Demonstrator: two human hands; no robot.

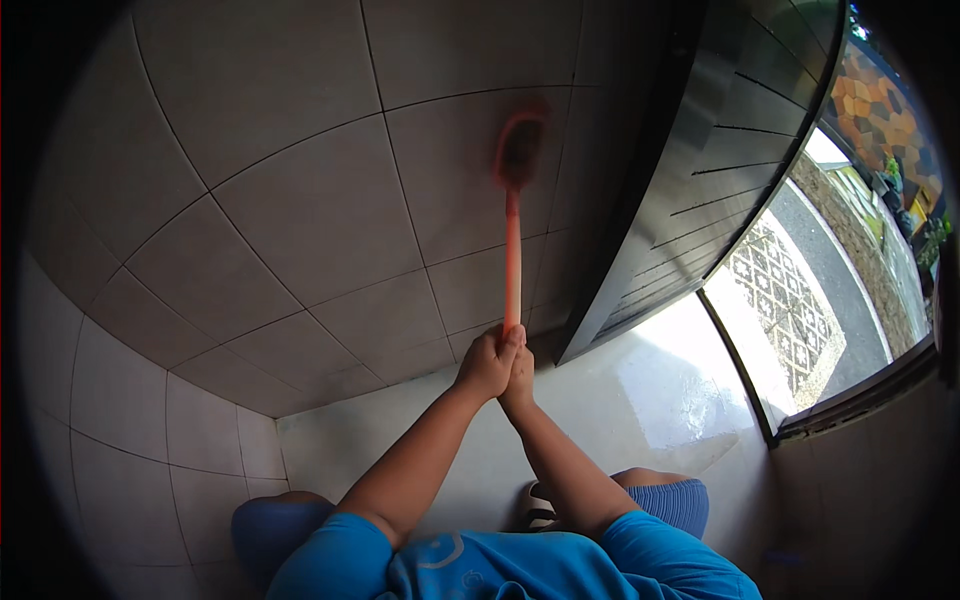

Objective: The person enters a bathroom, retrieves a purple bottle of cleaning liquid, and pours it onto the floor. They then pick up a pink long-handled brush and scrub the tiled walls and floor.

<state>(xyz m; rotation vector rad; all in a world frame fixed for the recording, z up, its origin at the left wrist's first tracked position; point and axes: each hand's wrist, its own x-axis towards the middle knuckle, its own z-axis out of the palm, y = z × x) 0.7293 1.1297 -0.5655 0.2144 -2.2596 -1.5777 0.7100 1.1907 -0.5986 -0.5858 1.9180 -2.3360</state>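
Note:
Both my hands are closed around the lower end of a long-handled scrub brush (513,262), which points up and away from me. Its handle is orange, and its dark oval head with a reddish rim is blurred. The head is over the large-tiled wall (300,240) in front of me; I cannot tell whether it touches the tiles. My left hand (484,368) and my right hand (519,380) are pressed together on the handle, and the grip end is hidden inside them.
A second tiled wall (120,440) meets the front one at the left corner. On the right stands a grey metal door (690,190) with slats, opened inward beside the front wall. The pale floor (600,420) looks wet near the doorway sill (850,395). Outside lies patterned paving (785,300).

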